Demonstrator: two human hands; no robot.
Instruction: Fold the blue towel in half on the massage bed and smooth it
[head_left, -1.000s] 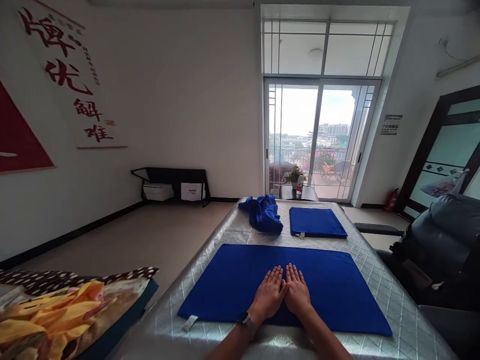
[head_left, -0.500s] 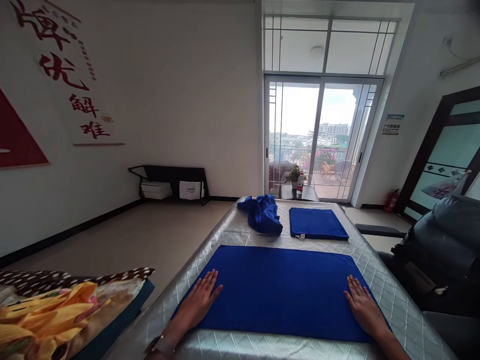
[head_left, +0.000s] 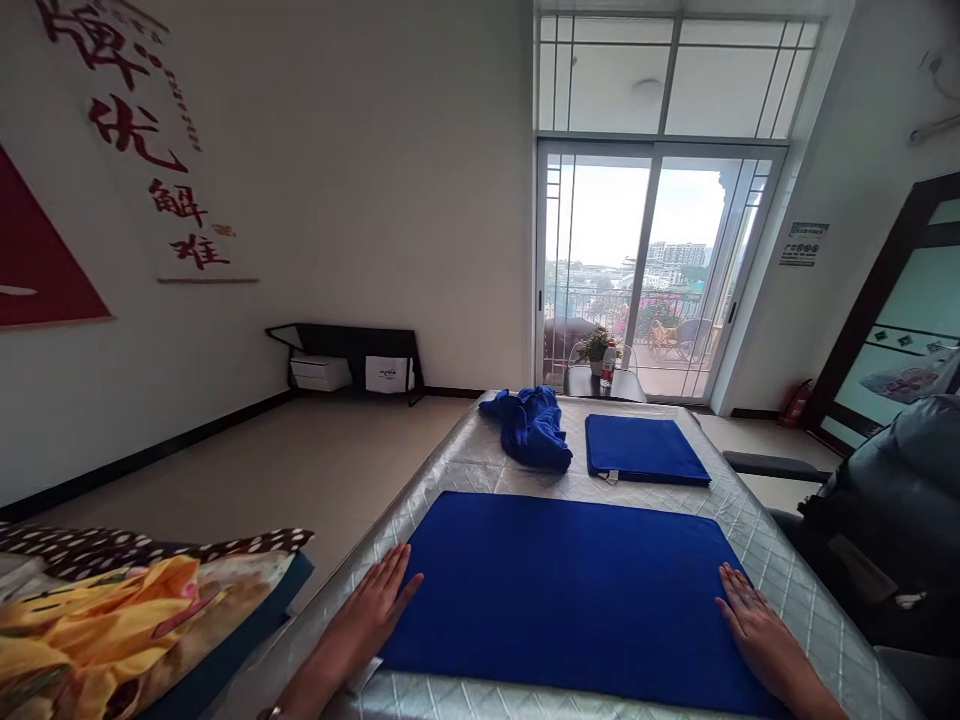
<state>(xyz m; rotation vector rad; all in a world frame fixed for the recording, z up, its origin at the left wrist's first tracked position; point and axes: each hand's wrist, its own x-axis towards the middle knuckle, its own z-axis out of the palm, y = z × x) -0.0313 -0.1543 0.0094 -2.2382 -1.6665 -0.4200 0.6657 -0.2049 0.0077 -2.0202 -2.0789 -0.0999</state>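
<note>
A blue cloth [head_left: 570, 600], smooth and folded into a wide rectangle, lies flat on the silver quilted table cover [head_left: 472, 470]. My left hand [head_left: 379, 595] rests at its left edge, fingers stretched out and thumb apart. At the right edge, my right hand [head_left: 754, 615] lies flat with its fingers extended on the cloth. Neither hand grips anything. Beyond the cloth sit a neatly folded blue stack [head_left: 645, 450] with a white tag and, to its left, a crumpled blue cloth [head_left: 532, 430].
Yellow patterned bedding [head_left: 112, 630] lies low at the left. On the right stands a dark chair with a bag [head_left: 892, 520]. A small table with a bottle [head_left: 607, 365] and a plant [head_left: 596, 345] stands by the sliding door. A black rack [head_left: 352, 360] lines the wall.
My left hand has slid outward to the cloth's left edge, and my right hand has shifted outward and slightly nearer me. The camera view has turned slightly left.
</note>
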